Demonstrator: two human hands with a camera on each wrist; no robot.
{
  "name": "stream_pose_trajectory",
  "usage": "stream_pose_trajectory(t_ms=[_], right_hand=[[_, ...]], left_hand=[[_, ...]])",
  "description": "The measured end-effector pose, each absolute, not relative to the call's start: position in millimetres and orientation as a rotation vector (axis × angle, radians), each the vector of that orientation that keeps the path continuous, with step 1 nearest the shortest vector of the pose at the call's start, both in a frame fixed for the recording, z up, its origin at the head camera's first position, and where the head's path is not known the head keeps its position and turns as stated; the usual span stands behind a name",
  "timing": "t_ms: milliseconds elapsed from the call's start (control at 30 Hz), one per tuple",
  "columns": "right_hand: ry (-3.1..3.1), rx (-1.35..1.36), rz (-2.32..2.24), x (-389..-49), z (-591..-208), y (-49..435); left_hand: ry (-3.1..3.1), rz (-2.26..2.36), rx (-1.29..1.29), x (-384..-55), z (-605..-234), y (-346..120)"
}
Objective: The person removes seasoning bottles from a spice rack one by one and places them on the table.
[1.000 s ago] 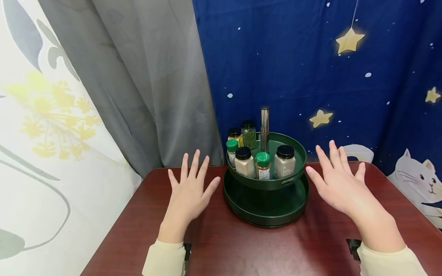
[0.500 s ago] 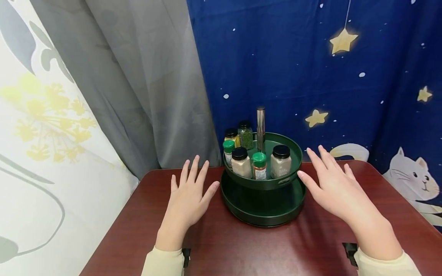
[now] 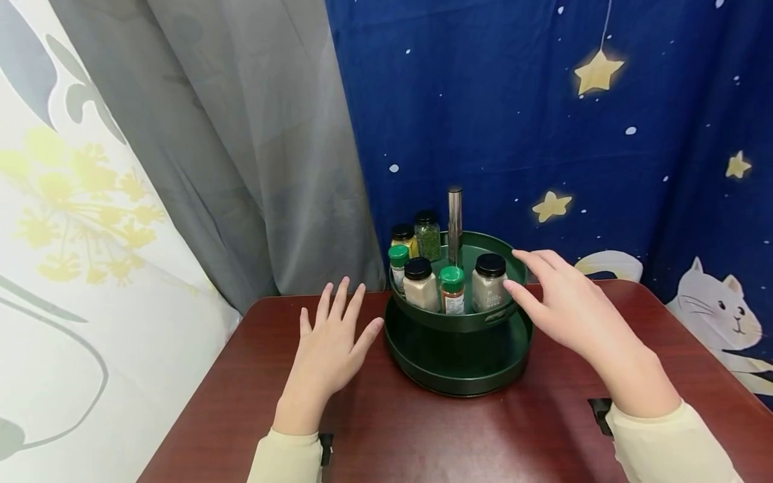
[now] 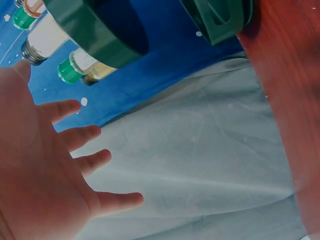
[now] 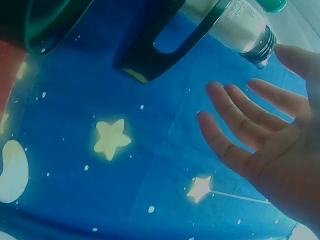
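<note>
A dark green two-tier round rack (image 3: pixel 459 384) stands on the table, with a metal post (image 3: pixel 455 225) rising from it. On its upper tier is a black-capped jar of pale powder (image 3: pixel 488 290) at the right front. Beside it are a green-capped bottle (image 3: pixel 453 298) with reddish contents and another black-capped pale jar (image 3: pixel 421 293). My right hand (image 3: pixel 574 308) hovers at the rack's right side, fingers extended and slightly bent, thumb close to the right jar; contact cannot be told. To the left of the rack, my left hand (image 3: pixel 326 349) is held up with fingers spread, holding nothing.
Farther back on the upper tier stand a jar of green flakes (image 3: pixel 428 240), a yellow jar (image 3: pixel 404 238) and a green-capped bottle (image 3: pixel 398 261). The reddish-brown table (image 3: pixel 423 436) meets grey (image 3: pixel 241 168) and blue star-printed curtains (image 3: pixel 483 100) behind.
My right hand has moved left to the upper tier, its fingers drawing closer together near the right jar. My left hand stays nearly in place. The head view has shifted slightly.
</note>
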State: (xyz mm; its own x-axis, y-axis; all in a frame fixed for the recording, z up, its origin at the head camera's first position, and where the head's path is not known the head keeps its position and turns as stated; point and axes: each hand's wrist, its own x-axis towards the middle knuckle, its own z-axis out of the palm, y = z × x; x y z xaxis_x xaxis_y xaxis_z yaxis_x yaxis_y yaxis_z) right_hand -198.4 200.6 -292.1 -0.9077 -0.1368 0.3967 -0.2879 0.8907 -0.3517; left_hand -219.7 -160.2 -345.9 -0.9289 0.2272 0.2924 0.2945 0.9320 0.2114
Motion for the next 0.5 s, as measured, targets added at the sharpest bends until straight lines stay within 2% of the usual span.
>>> stream_pose_trajectory(t_ms=[500], right_hand=[[-2.744, 0.373, 0.675, -220.7, -283.8, 176.5]], left_hand=[[-2.899, -0.391, -0.372, -227.4, -356.6, -163.8]])
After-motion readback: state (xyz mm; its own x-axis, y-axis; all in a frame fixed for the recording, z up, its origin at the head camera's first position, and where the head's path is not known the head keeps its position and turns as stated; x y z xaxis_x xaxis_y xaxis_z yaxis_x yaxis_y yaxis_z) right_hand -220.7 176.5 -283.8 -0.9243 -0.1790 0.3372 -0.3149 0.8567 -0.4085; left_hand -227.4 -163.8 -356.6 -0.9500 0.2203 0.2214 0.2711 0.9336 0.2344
